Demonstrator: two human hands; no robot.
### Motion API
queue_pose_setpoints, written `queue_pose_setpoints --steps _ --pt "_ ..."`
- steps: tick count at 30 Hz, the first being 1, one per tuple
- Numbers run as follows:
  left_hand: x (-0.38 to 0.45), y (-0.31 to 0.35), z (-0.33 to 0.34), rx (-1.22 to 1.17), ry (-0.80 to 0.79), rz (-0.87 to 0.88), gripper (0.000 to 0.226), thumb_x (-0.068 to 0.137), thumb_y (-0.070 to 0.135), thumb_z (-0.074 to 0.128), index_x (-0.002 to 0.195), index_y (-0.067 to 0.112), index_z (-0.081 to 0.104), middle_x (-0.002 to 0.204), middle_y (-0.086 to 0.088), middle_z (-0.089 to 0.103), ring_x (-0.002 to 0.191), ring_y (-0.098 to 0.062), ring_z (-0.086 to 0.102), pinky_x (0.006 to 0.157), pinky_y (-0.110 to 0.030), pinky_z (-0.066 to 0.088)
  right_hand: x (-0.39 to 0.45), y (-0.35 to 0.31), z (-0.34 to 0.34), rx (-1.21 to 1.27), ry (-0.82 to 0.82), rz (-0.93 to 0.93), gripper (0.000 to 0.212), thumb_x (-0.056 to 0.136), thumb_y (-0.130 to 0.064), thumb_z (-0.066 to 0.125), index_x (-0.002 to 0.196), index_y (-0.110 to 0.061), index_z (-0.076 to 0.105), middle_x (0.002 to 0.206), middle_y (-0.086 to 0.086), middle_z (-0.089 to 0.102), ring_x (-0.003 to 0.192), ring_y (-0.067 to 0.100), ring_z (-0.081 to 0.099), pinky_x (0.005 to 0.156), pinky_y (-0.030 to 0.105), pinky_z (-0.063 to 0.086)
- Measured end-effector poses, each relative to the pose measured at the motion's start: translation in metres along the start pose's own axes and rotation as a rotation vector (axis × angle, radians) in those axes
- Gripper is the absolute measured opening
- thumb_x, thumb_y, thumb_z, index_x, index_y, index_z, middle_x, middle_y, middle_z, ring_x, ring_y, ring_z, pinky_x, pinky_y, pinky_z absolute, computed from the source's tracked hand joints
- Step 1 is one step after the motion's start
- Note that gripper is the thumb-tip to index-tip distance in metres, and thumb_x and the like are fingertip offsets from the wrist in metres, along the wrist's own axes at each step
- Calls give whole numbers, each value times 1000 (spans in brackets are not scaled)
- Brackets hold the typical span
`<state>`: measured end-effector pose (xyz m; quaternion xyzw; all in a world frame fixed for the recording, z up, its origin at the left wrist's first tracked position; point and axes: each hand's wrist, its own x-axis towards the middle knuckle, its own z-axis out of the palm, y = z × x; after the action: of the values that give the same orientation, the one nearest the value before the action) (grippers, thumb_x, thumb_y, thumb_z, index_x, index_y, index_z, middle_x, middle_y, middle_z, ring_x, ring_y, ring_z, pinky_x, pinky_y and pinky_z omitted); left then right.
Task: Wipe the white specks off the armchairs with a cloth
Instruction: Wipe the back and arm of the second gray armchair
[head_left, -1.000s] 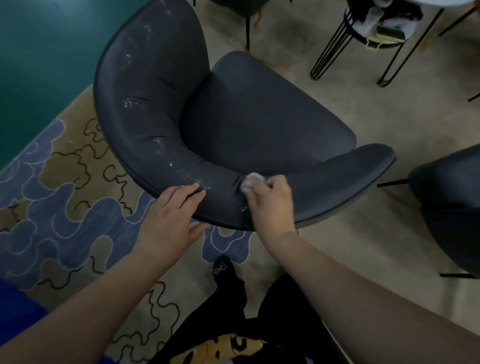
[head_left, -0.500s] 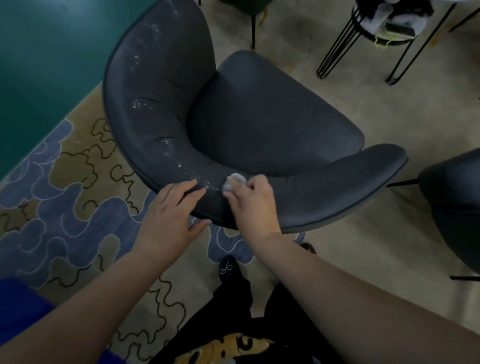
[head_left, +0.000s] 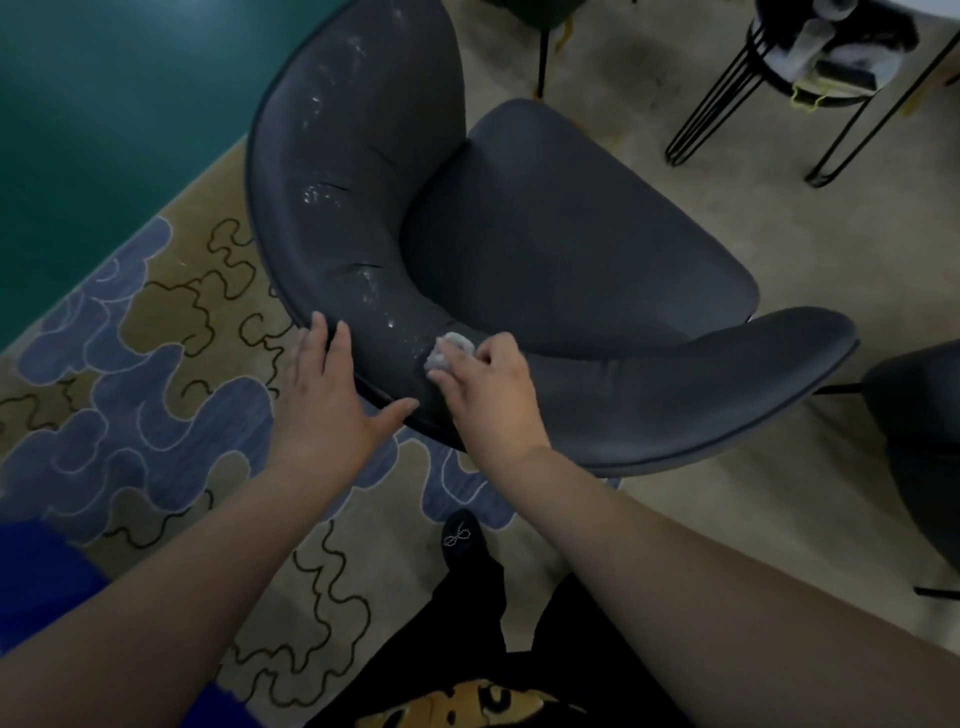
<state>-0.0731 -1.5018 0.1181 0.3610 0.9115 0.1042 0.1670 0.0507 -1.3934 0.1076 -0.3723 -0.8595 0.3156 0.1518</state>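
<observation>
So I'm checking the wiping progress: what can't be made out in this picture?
- Cloth: mostly covered by the right hand in the head view.
- Armchair under that hand: any specks there are hidden.
- Armchair's outer back: faces away from the camera.
- Second armchair: cut off by the right edge.

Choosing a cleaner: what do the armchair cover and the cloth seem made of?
Armchair: likely leather or faux leather, dark grey, matte with a slight sheen and stitched creases. Cloth: soft, white, crumpled in the right hand; fabric or tissue, cannot tell.
</observation>
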Motion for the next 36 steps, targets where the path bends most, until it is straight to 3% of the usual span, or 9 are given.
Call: queue_pose_setpoints --steps 4,6,13,16,19,26,29,31,36 --pt "3 -7 -6 20 -5 31 107 76 67 59 153 14 8 162 -4 0 147 -22 1 119 -37 5 10 38 -22 26 10 124 17 90 -27 65 97 -12 68 95 10 43 85 11 53 77 25 48" --pt "3 -9 -6 23 -14 42 107 76 68 58 153 14 7 162 -3 0 147 -21 1 120 -36 4 7 52 -29 20 52 215 10 91 -27 63 88 -18 66 97 12 42 91 25 54 83 35 48" --pt "4 -7 -6 41 -15 59 108 76 65 60 153 12 7 162 -6 0 148 -21 0 120 -34 3 7 -3 -3 34 -80 -80 30 90 -24 63 118 -14 67 97 15 45 86 34 52 79 42 49" --pt "1 -6 -5 1 -9 51 107 77 65 59 153 14 5 162 -2 -3 148 -19 -3 119 -33 1 28 26 -15 19 -122 32 26 95 -29 55 115 -17 66 97 3 37 96 31 52 83 27 41" --pt "0 -5 -3 -40 -10 45 106 78 63 59 153 14 3 162 0 -7 147 -17 -7 118 -31 0 28 49 -24 65 -54 189 17 92 -22 63 94 -6 63 89 -3 36 84 15 55 74 10 40" --pt "0 -5 2 -69 33 14 104 76 64 58 153 16 8 162 3 -2 146 -12 -5 115 -26 -1 35 -3 -2 150 -260 -248 33 90 -19 65 123 -15 65 94 7 38 82 10 41 76 14 38" --pt "-1 -5 4 -136 57 -21 100 74 63 56 153 19 12 161 7 2 145 -8 -3 115 -27 0 83 3 11 216 -230 -102 31 87 -22 69 109 -2 59 90 9 51 74 4 48 64 21 41" --pt "-1 -5 6 -155 54 -25 101 75 61 60 153 21 10 161 9 -1 145 -5 -5 115 -27 0 97 23 8 194 -245 51 26 89 -23 67 105 -5 57 103 19 56 84 15 56 71 26 46" --pt "11 -5 6 -214 43 -97 114 67 64 61 154 21 1 160 12 -12 143 -2 -13 115 -28 0 66 23 1 207 -318 -211 25 89 -18 65 113 -12 70 94 3 40 76 2 41 78 2 35"
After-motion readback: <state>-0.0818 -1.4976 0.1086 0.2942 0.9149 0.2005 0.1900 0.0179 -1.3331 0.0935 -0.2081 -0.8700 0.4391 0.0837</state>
